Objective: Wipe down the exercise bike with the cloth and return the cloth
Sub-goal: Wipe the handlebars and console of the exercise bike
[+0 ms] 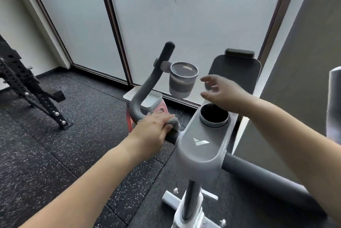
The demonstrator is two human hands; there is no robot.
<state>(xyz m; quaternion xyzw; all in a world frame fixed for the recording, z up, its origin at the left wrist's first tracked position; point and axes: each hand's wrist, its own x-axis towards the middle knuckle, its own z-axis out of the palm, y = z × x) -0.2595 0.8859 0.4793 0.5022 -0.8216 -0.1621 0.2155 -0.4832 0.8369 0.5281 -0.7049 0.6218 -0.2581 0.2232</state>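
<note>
A crumpled grey cloth (174, 123) is grasped in the left hand (154, 128), and both are pressed around the grey padded left handlebar (147, 87) of the white and grey exercise bike (200, 146), at the low bend just beside the console. The fingers (166, 123) are curled over the cloth, of which only a small bunched part is seen past the knuckles. From that grip the handlebar is curved upward and away, ending in a dark rounded tip.

The right hand (224, 96) is held above the console with nothing in it, its grip released, the fingers spread and slightly bent. It hovers over a round black dial (214, 117) set in a grey collar at the console's far end. A white arrow-like logo (201, 142) is printed on the console's grey top.

A grey cup-shaped holder (181, 81) with a darker band is mounted on the left handlebar, just beside the right hand's fingertips. A flat black tablet stand (236, 72) with a grey clip is seen behind the right hand. The right handlebar (258, 174) is extended toward the lower right.

The bike's white base bar (171, 198) is rested on a black speckled rubber floor (55, 150). A black perforated steel rack (27, 87) is stood at the left, and frosted glass panels (166, 15) in dark frames are set behind.
</note>
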